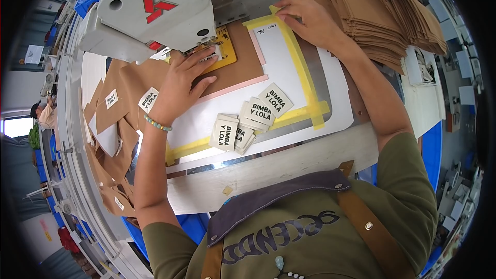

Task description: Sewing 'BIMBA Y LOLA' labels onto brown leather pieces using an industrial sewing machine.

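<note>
My left hand (188,80) lies with fingers spread on a brown sheet (243,51), beneath the head of a sewing machine (155,10). Its fingertips reach a yellow plate (227,54) with a white label showing in its opening, right by the needle area, where the machine partly hides them. At the upper right, my right hand (305,18) rests its fingertips at the corner of the yellow tape (302,67), fingers bent but apart. Several square white labels (261,111) with black print lie in loose overlapping piles on the white board (206,119) between my forearms.
A thick stack of brown sheets (356,10) stands beyond my right hand. Brown pieces with labels on them (116,119) are heaped at the left. Pink strips (235,87) border the brown sheet. A small box (423,67) sits far right. Another person (46,113) is at the far left.
</note>
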The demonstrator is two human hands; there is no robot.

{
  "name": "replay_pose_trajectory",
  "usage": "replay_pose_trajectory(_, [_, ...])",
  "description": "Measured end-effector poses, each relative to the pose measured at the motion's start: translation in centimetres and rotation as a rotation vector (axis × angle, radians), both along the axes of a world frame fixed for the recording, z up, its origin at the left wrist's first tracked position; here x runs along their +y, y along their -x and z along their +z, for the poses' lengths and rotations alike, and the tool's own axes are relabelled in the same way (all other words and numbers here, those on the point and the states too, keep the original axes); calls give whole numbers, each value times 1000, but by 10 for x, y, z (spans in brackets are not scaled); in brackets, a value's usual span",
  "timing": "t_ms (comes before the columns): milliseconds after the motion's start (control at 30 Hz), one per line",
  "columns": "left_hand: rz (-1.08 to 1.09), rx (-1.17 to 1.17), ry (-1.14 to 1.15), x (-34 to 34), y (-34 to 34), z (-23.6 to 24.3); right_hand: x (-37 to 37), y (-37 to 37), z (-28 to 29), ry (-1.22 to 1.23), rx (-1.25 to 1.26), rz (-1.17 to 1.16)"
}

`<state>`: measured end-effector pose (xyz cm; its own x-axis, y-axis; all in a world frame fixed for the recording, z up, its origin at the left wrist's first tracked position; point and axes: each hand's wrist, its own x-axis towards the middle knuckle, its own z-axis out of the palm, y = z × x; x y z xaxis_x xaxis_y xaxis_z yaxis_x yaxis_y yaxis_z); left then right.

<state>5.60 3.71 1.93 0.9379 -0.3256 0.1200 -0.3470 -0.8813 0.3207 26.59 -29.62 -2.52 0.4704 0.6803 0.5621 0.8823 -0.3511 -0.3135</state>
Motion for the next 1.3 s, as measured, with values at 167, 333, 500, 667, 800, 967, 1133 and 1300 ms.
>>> replay_pose_trajectory(167, [-2,8,-23,5,-3,0,3,2,1,-7,15,-4])
replay_pose_trajectory(333, [27,2,3,5,-6,-3,4,4,1,-6,17,10])
replay_pose_trajectory(500, [62,-17,16,11,-14,-13,4,8,0,-30,8,21])
replay_pose_trajectory(667, [111,-31,89,23,-18,-23,6,11,4,-8,19,18])
replay_pose_trajectory(800, [256,3,91,29,-8,-28,8,19,7,-3,19,49])
replay_pose_trajectory(967, [256,-218,151,39,10,-28,29,51,10,115,-43,263])
replay_pose_trajectory(1133, [219,-87,281,50,24,-17,35,63,1,227,-13,305])
replay_pose_trajectory(1300, [195,-91,223,61,22,-19,34,64,7,235,113,308])
